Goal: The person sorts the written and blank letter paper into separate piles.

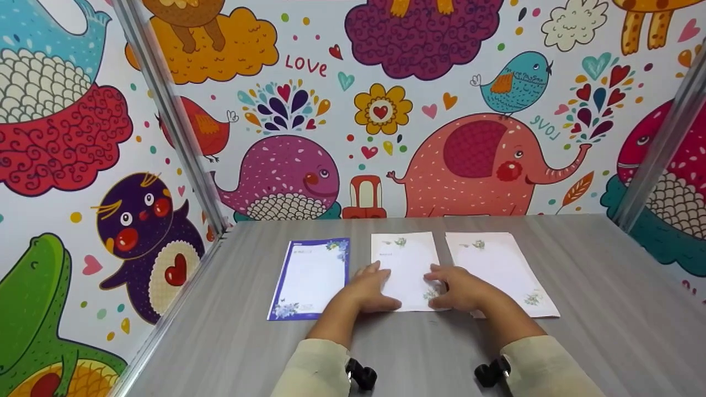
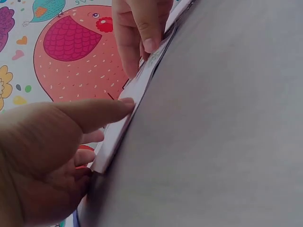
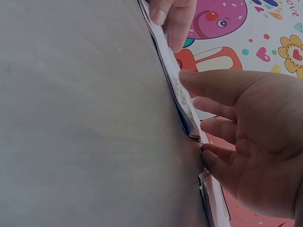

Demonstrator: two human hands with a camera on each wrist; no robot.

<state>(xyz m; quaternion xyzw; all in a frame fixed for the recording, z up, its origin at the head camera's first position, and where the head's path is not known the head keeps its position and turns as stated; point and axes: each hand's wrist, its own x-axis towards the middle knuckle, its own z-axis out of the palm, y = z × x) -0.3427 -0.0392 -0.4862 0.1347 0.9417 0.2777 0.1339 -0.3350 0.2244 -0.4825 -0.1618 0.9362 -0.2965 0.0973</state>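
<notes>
A stack of white letter paper point(image 1: 411, 275) with green floral corners lies in the middle of the table. My left hand point(image 1: 370, 291) is at its left edge, thumb stretched over the near left corner and fingers along the side. At the right edge my right hand point(image 1: 460, 289) touches the stack, with its thumb near the printed flowers. In the left wrist view the thumb of the left hand point(image 2: 52, 142) rests on the top sheet. Seen from the right wrist, the fingers of the right hand point(image 3: 265, 137) reach along the side of the paper, extended.
Purple-bordered letter paper point(image 1: 311, 275) lies to the left. Another stack of pale floral paper point(image 1: 496, 270) lies to the right, partly under the right forearm. The grey table point(image 1: 220, 342) meets cartoon-printed wall panels point(image 1: 309, 110) at the back and sides, with metal posts point(image 1: 171, 116) at the corners.
</notes>
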